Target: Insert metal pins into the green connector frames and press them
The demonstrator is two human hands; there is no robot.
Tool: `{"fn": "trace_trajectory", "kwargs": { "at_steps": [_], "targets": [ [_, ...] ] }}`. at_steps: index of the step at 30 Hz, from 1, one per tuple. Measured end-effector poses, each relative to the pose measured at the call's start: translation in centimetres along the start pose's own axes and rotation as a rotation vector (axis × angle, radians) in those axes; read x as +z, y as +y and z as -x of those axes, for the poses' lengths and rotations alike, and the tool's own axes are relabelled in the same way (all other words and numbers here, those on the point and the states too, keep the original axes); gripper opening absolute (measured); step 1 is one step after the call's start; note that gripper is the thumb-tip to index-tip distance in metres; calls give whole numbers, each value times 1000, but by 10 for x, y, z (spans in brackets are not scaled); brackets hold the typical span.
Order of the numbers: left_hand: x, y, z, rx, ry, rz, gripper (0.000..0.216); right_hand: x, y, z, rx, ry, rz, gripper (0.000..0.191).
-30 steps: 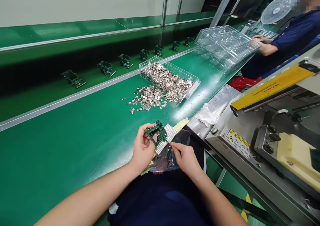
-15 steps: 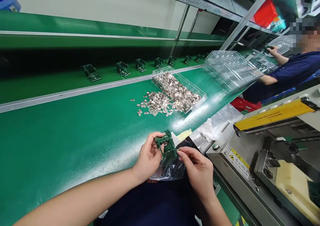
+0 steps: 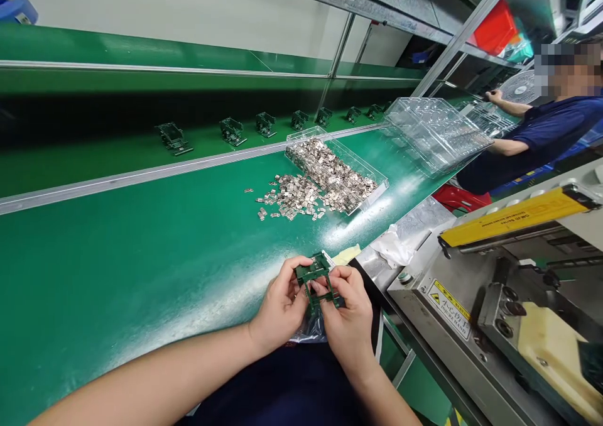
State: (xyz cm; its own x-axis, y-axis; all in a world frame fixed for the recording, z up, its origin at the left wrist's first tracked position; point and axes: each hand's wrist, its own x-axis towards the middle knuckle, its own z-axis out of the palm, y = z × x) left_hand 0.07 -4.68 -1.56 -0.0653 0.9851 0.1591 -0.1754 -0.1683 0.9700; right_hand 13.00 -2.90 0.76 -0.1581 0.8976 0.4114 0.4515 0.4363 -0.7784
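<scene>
Both my hands hold a small dark green circuit-board frame at the near edge of the green bench. My left hand grips its left side, fingers curled. My right hand is closed on its right side, thumb pressed on the frame. A clear plastic bag lies under the hands. Loose small metal clips lie further out, spilled beside a clear tray full of the same clips.
Several green frames stand in a row on the conveyor belt behind. Stacked clear blister trays sit at the far right, near a co-worker's arm. A metal machine with a yellow bar stands at my right.
My right hand has closed in onto the frame's right side, so both hands now hold it. The frame has dropped slightly toward me.
</scene>
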Motion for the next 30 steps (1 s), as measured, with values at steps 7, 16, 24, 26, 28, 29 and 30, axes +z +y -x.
{"fn": "trace_trajectory", "kwargs": {
  "at_steps": [7, 16, 24, 26, 28, 29, 30],
  "targets": [
    [1, 0, 0, 37, 3, -14, 28, 7, -5, 2, 117, 78, -57, 9],
    [4, -2, 0, 22, -16, -10, 28, 15, 4, 4, 509, 123, -752, 23],
    [24, 9, -4, -76, -131, -143, 31, -68, 19, 15, 193, -154, -463, 60],
    [41, 14, -9, -126, -201, -184, 33, -87, 22, 19, 104, -166, -376, 66],
    [62, 18, -13, -171, -229, -190, 36, -100, 24, 25, 52, -118, -327, 65],
    [72, 19, -13, -191, -223, -185, 37, -104, 24, 29, 40, -74, -311, 64],
    [81, 19, -13, -209, -204, -183, 40, -107, 23, 34, 36, -20, -298, 64]
  ]
}}
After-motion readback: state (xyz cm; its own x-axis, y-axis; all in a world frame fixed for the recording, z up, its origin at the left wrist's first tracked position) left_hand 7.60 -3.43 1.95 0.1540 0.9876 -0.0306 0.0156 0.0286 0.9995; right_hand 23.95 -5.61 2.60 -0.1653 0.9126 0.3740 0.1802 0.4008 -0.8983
